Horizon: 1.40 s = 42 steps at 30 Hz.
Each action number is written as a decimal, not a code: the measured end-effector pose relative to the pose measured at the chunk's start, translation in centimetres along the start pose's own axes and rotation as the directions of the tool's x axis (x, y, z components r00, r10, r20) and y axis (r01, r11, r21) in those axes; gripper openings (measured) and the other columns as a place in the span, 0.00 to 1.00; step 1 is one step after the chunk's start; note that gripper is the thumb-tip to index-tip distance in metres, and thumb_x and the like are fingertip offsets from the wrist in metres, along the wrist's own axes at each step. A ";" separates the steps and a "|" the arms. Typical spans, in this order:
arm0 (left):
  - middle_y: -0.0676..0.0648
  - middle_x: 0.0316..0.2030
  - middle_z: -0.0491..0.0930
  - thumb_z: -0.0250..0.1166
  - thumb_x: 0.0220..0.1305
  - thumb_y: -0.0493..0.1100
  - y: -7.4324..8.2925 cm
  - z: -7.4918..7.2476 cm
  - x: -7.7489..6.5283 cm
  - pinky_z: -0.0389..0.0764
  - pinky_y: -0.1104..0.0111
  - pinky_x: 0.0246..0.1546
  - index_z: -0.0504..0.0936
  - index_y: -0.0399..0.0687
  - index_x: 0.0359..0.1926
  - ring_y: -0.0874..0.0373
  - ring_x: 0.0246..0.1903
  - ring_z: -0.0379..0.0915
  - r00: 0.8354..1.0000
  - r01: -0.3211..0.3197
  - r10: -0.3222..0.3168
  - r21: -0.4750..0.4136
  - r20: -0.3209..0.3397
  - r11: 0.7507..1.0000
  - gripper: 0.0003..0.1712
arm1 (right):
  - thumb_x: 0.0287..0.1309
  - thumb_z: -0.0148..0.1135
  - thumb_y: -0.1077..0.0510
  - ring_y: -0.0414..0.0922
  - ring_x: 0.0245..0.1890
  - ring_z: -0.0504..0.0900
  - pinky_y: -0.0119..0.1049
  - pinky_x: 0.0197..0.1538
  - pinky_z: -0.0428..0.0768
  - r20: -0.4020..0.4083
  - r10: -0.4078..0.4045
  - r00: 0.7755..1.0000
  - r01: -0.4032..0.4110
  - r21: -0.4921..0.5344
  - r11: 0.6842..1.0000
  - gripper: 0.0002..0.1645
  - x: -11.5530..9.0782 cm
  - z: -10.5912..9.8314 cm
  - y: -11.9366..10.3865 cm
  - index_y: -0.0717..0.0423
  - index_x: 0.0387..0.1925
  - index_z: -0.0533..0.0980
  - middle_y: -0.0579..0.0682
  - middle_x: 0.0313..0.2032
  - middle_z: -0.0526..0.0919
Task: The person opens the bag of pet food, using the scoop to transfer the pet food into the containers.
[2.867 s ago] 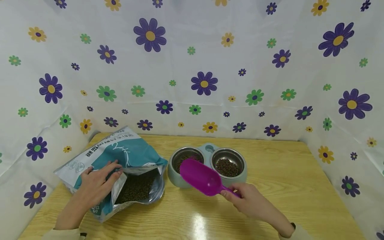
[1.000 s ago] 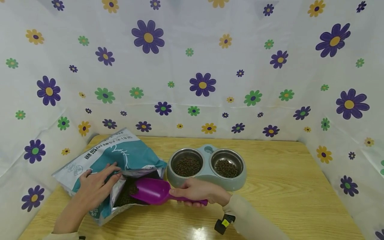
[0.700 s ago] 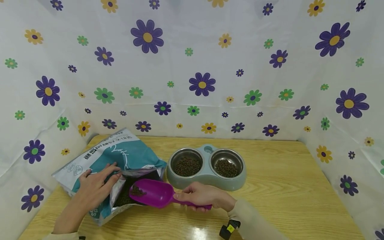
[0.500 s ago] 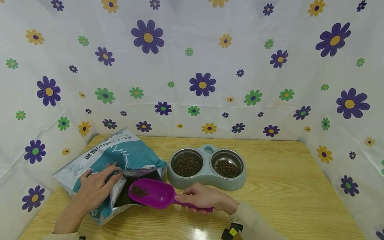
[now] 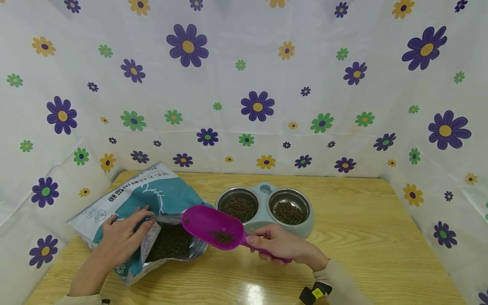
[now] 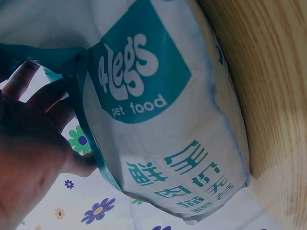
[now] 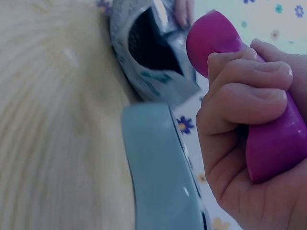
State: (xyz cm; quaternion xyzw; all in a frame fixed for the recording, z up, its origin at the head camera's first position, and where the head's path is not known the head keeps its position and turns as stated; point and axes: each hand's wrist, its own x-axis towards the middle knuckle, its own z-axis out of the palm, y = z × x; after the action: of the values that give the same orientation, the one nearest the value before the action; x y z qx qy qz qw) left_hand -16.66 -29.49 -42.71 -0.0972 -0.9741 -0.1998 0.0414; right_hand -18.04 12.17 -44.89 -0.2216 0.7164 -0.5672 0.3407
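My right hand grips the handle of a purple scoop, which carries a little brown kibble. The scoop is held between an open pet food bag and a double pet bowl, partly covering the left bowl. On the bag's side, my left hand holds the lip by its mouth, fingers spread over the teal face. More kibble shows inside the bag. Both metal bowls contain kibble. In the right wrist view, curled fingers wrap the scoop handle.
The bag and bowls stand on a wooden table. A white flowered cloth hangs behind and along both sides. A black strap with a yellow mark is on the right wrist.
From over the bowls, the scoop went left into the bag's mouth and picked up some kibble. Since then it has come out, rising right toward the left bowl. My left hand stayed on the bag.
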 end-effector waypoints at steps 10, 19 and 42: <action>0.33 0.69 0.71 0.46 0.82 0.57 0.0 0.0 0.2 0.50 0.27 0.58 0.79 0.46 0.60 0.30 0.67 0.68 1.000 -0.007 0.007 -0.010 0.000 1.000 0.25 | 0.78 0.52 0.44 0.33 0.08 0.63 0.26 0.12 0.65 -0.130 -0.022 0.991 0.016 -0.047 0.999 0.28 -4.8 -4.8 0.5 0.69 0.41 0.75 0.42 0.18 0.71; 0.33 0.70 0.71 0.47 0.82 0.56 0.0 0.2 -0.2 0.51 0.28 0.57 0.79 0.47 0.60 0.30 0.66 0.70 1.000 0.002 -0.002 0.001 0.005 1.000 0.24 | 0.76 0.53 0.41 0.34 0.07 0.59 0.26 0.11 0.60 -0.345 0.042 0.938 -0.130 -0.237 0.963 0.28 -9.4 -8.2 0.0 0.64 0.41 0.78 0.43 0.15 0.68; 0.34 0.70 0.71 0.46 0.82 0.56 -0.1 -0.1 0.0 0.49 0.27 0.58 0.79 0.48 0.60 0.30 0.68 0.67 1.000 -0.009 0.009 -0.016 0.011 1.000 0.24 | 0.69 0.64 0.44 0.39 0.18 0.64 0.30 0.23 0.61 -0.594 -0.101 0.798 -0.440 -0.689 0.576 0.21 -11.6 -8.8 -2.1 0.51 0.24 0.74 0.42 0.17 0.66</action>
State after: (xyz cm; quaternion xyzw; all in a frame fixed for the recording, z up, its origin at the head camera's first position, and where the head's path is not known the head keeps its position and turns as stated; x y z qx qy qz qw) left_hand -16.68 -29.65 -42.68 -0.1032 -0.9722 -0.2071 0.0363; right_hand -16.94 25.58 -39.01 -0.0944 0.9780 -0.1842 0.0267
